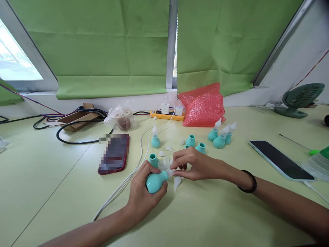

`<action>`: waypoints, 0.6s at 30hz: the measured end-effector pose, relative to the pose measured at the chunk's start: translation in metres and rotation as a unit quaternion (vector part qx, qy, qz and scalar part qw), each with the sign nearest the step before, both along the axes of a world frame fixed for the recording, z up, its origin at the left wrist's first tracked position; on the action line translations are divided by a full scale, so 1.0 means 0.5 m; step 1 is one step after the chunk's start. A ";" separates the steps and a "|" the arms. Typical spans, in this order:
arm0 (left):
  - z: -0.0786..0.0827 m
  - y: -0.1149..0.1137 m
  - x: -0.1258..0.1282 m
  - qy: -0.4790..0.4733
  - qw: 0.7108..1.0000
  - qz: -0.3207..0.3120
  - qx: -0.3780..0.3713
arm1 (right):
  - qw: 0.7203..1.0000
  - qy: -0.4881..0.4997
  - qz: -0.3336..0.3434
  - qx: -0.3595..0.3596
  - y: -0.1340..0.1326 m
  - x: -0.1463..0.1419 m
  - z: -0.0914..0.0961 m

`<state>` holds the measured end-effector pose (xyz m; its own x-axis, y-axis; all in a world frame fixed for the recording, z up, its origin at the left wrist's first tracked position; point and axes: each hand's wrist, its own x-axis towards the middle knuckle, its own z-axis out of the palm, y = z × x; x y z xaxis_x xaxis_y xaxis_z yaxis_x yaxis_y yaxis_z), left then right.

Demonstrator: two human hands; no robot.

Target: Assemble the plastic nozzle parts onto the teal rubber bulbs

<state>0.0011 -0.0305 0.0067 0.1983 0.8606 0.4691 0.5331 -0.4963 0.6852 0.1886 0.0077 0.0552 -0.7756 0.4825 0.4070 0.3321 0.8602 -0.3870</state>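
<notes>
Red-cased phone (118, 152) and white cables (115, 192) left of the work, red bubble bag (204, 108) behind, pale-edged phone (280, 159) right. Left hand (140, 192) clamped round a teal bulb (155, 182), neck tilted right; right hand (191, 162) comes in sideways, fingertips pinched on the clear tip (169, 172) at the neck. Count: four tipped bulbs (155, 141) standing, four open-necked bulbs (190, 140) (one mostly hidden), two phones.

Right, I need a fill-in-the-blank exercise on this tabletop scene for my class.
The left hand holds a rounded teal bulb; the right hand wears a ____ wristband.
The long yellow power strip carries ____ boxy white adapters.
The dark green plastic fan stands toward the picture's ____ edge.
Missing words: black; two; right.
</notes>
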 end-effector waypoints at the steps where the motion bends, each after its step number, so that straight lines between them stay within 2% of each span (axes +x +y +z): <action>1: 0.000 0.000 0.000 0.001 1.000 0.000 -0.003 | 1.000 0.006 0.003 0.002 0.000 0.000 -0.001; 4: -0.001 -0.001 0.000 0.003 1.000 -0.003 -0.007 | 1.000 0.020 0.008 -0.008 0.000 -0.001 -0.002; 8: 0.001 -0.001 -0.001 -0.010 1.000 -0.009 -0.027 | 0.997 0.032 -0.001 -0.064 -0.003 -0.004 -0.004; 13: 0.006 0.001 -0.004 -0.036 0.995 -0.026 -0.092 | 0.991 0.123 -0.031 -0.047 -0.008 -0.013 -0.008; 18: 0.003 0.000 -0.008 -0.068 0.987 -0.042 -0.138 | 0.961 0.222 -0.150 -0.071 -0.001 -0.013 -0.008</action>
<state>-0.0029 -0.0305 0.0081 0.2260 0.9427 0.2454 0.3916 -0.3186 0.8632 0.1822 0.0071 0.0511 -0.3589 0.7327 0.5783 0.3317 0.6792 -0.6547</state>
